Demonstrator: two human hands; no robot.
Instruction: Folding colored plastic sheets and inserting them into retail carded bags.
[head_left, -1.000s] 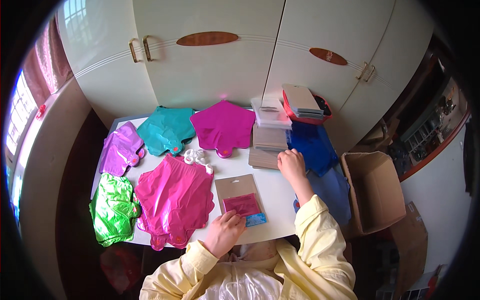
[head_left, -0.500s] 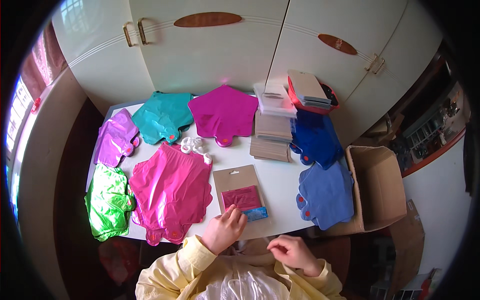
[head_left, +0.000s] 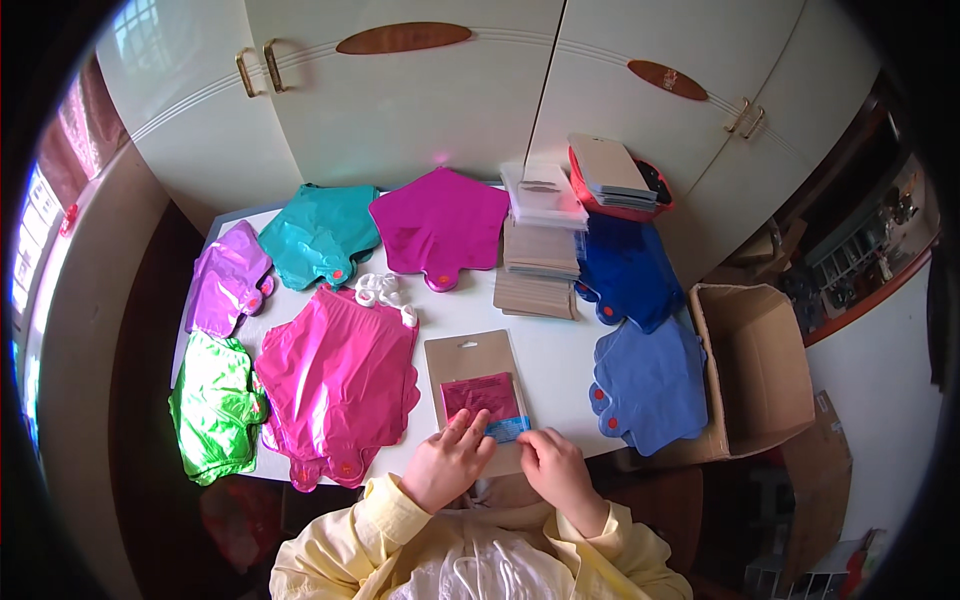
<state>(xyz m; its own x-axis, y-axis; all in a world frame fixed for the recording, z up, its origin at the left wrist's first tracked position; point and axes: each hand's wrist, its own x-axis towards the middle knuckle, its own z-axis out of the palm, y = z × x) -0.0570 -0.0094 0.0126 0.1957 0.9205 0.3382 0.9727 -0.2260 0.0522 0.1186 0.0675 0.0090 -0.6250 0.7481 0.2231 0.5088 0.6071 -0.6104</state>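
A brown backing card (head_left: 465,357) with a hang hole lies on the table before me. On it sits a folded magenta foil balloon (head_left: 478,394), with a blue printed strip (head_left: 508,429) along its lower edge. My left hand (head_left: 448,466) rests its outstretched fingers flat on the folded balloon and holds nothing. At the card's lower right corner, beside the end of the blue strip, my right hand (head_left: 560,475) has thumb and fingers pinched together. Whatever lies between those fingertips is hidden.
Flat foil balloons ring the table: pink (head_left: 338,385), green (head_left: 212,405), lilac (head_left: 228,278), teal (head_left: 320,235), purple (head_left: 440,220), dark blue (head_left: 630,270), light blue (head_left: 652,385). White ribbon (head_left: 380,290), stacked cards (head_left: 537,295), clear bags (head_left: 543,200), a red basket (head_left: 625,208) and a carton (head_left: 765,370) stand around.
My right hand has come up and left to the card's lower right corner. The left hand's fingers have straightened and now lie on the folded balloon. The whole view has shifted slightly.
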